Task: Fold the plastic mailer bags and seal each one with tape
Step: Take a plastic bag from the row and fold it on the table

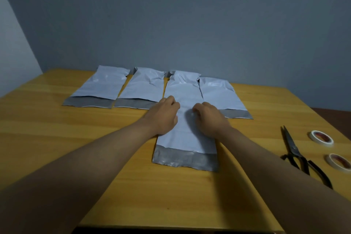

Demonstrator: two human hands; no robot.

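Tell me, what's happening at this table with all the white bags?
A person is working on plastic mailer bags. Both hands, the left hand and the right hand, rest with curled fingers on the mailer nearest them, which lies flat on the wooden table with its grey flap toward the person. Three more mailers lie flat beyond it, none of them folded yet. Scissors and two tape rolls lie untouched at the right.

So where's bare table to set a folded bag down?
Free: the table left of the left hand, below the two left bags; also the near edge below the middle bag. Crowded: right side, with scissors and tape rolls.
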